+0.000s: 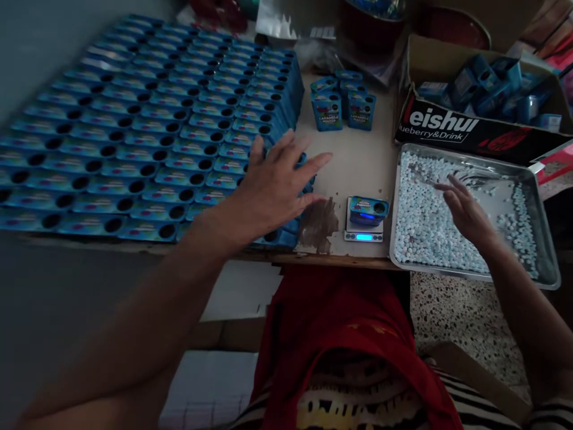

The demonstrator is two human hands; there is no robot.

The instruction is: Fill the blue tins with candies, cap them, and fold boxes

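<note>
My left hand (pixel 275 182) hovers open with fingers spread over the right edge of a big block of blue packets (pixel 147 128) laid in rows on the table. My right hand (pixel 465 209) rests in a metal tray (pixel 546 263) of small white pellets (pixel 421 221), fingers loosely extended among them; whether it pinches any pellets is not visible. Between the hands, one blue packet (pixel 367 210) lies on a small digital scale (pixel 363 236) with a lit blue display.
A group of upright blue packets (pixel 342 101) stands behind the scale. A cardboard box (pixel 452 128) at back right holds more blue packets. The table's front edge (pixel 322 258) runs just under the scale; red cloth covers my lap.
</note>
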